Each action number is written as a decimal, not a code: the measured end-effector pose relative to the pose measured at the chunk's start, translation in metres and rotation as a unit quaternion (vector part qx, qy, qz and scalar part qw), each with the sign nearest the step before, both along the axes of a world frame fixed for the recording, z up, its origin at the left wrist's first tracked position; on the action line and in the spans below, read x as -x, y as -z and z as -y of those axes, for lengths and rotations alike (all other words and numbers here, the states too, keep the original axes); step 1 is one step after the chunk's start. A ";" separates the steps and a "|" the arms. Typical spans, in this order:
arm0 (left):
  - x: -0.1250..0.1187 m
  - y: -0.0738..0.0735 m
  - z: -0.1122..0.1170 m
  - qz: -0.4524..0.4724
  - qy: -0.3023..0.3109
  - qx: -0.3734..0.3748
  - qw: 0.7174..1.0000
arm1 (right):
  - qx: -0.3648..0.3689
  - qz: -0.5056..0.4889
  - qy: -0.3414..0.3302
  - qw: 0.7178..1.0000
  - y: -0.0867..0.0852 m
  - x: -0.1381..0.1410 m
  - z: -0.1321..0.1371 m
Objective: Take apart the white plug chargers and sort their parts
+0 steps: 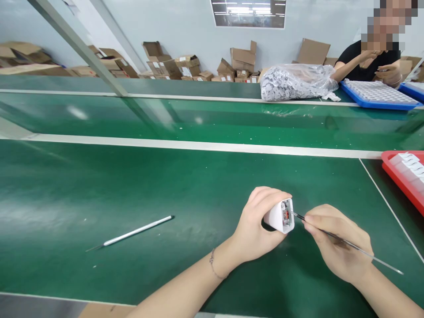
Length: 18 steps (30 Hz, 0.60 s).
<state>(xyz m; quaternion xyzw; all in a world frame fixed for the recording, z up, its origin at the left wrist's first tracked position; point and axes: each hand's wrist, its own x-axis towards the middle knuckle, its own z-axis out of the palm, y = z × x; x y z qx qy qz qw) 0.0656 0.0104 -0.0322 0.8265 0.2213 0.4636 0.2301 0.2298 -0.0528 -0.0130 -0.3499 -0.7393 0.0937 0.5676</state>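
White case (275, 218) is gripped in the fingers of the left hand (253, 227), apparently angled so its open end (286, 216) meets the slim tool (344, 241) pinched by the right hand (341, 245), between the worktop's (198, 190) near and far edges. Leftward lies a loose stick (137, 231); rightward, a red tray (395, 179).

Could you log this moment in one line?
Left hand: holds white casing | Right hand: holds thin tool at casing's opening | White stick: on table
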 end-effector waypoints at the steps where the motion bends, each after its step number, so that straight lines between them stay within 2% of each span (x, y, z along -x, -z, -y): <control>1: 0.000 0.000 0.000 0.002 0.003 0.005 1.000 | 0.003 -0.004 0.002 1.000 0.000 0.000 0.000; 10: 0.000 0.002 0.001 0.029 0.020 0.063 0.997 | -0.009 -0.031 0.004 0.999 0.003 -0.001 0.005; 18: 0.000 0.002 0.000 0.040 0.035 0.065 0.996 | -0.024 0.036 0.003 0.999 0.004 -0.002 0.005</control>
